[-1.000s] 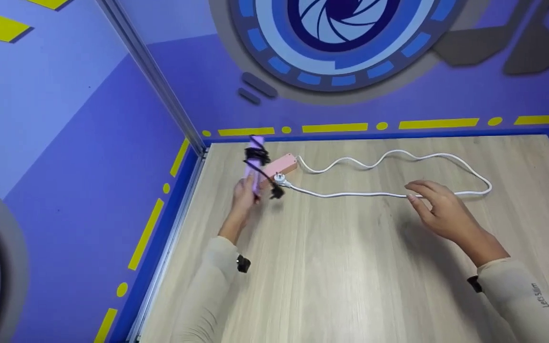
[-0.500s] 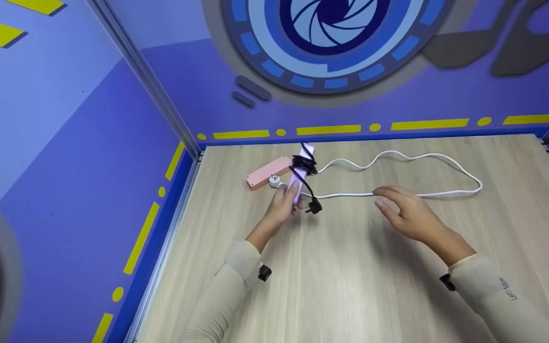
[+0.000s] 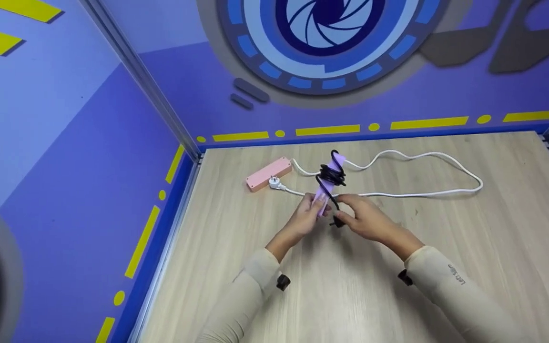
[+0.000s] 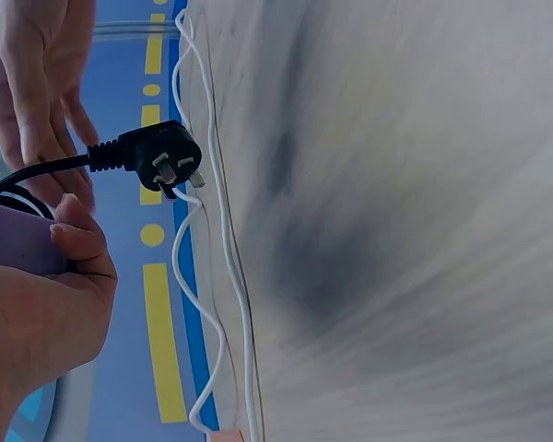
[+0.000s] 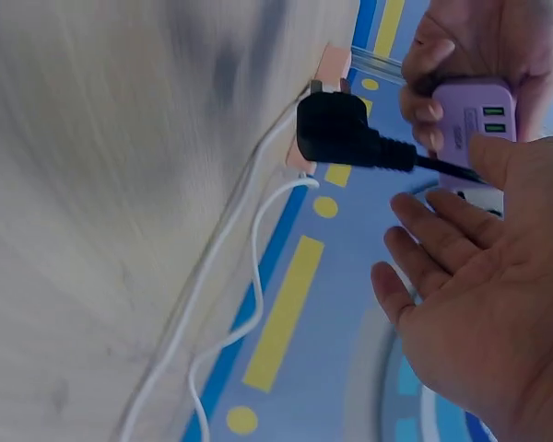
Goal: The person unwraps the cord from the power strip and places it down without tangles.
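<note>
My left hand grips the lower end of a purple power strip, tilted above the table. Black cord is wound round the strip's middle. From it a length hangs down to a black three-pin plug. USB ports show on the strip's end in the right wrist view. My right hand is beside the plug and cord, its thumb overlapping the cord in the right wrist view. Its other fingers are spread and loosely extended; whether they touch the cord cannot be told.
A pink power strip lies at the back left of the wooden table. Its white plug rests against it. The white cord runs in a long loop to the right. Blue-purple panels stand behind and at left.
My left hand has carried the purple power strip rightward, away from over the pink one. My right hand has moved left to the dangling black plug.
</note>
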A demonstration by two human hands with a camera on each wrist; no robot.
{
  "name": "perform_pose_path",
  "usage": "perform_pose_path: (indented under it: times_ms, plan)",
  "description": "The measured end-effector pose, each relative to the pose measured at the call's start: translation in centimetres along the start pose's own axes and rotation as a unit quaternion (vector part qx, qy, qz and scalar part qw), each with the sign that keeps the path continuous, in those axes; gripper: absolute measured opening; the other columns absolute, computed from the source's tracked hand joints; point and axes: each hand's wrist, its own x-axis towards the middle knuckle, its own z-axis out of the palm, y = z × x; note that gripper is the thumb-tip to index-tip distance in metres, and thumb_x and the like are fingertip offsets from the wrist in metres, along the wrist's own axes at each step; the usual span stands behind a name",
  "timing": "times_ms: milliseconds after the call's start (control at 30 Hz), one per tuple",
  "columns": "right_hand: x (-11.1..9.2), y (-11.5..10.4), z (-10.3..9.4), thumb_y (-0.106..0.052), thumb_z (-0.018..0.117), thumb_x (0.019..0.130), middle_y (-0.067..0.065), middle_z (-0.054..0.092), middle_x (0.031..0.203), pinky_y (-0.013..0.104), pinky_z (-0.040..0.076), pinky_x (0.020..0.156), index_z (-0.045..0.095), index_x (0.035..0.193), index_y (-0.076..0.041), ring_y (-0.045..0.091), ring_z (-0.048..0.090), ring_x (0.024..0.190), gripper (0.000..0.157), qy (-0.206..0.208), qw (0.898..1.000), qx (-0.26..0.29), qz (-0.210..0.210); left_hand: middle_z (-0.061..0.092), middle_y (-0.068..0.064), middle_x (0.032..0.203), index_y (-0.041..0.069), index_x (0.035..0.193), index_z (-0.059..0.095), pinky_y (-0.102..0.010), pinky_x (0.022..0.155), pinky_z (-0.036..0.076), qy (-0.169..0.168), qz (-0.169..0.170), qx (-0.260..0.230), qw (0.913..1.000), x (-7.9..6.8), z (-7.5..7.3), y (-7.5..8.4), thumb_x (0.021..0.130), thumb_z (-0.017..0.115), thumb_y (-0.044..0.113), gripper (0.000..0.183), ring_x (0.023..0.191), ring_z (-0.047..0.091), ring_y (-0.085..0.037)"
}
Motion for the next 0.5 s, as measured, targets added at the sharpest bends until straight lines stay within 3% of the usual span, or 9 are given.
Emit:
perform_pose_path:
  times_ms: [133,233,367,500]
  plan:
    - [0.0,0.0,0.3,-0.013,0.061,0.098,0.003,0.073,0.096,0.041,0.053,0.083,0.070,0.106,-0.011,0.017,0.065,0.088,0.012,0.001,0.999,0.035,0.017,0.065,-0.013,0.099,0.002,0.118,0.045,-0.024,0.068,0.040,-0.007,-0.003,0.003,1.0000,0.1,0.7,-0.1,0.108,0.041,0.029,0.030,0.085,0.057,-0.014]
    - [-0.2,0.0,0.1,-0.012,0.060,0.099,-0.002,0.068,0.080,0.031,0.050,0.069,0.068,0.099,-0.015,0.009,0.058,0.072,0.009,0.022,0.999,0.030,0.009,0.065,-0.016,0.105,0.000,0.122,0.044,-0.023,0.067,0.040,-0.009,-0.002,0.009,0.9999,0.1,0.8,-0.3,0.108,0.040,0.028,0.032,0.088,0.056,-0.015]
    - [-0.8,-0.2,-0.4,-0.011,0.060,0.098,-0.003,0.064,0.075,0.026,0.046,0.062,0.071,0.107,-0.015,0.005,0.055,0.066,0.014,0.062,0.998,0.003,-0.021,0.063,-0.021,0.112,-0.002,0.127,0.043,-0.021,0.071,0.041,-0.024,0.000,0.005,0.9997,0.1,0.6,-0.7,0.108,0.041,0.025,0.033,0.091,0.055,-0.016]
    - [-1.0,-0.8,-0.9,-0.009,0.063,0.096,0.001,0.066,0.079,0.033,0.045,0.061,0.072,0.109,-0.008,0.011,0.053,0.066,0.016,0.103,0.991,-0.066,-0.061,0.063,-0.024,0.114,-0.003,0.126,0.044,-0.020,0.072,0.041,-0.040,0.002,0.001,0.9992,0.0,0.4,-1.1,0.107,0.042,0.023,0.032,0.092,0.056,-0.016]
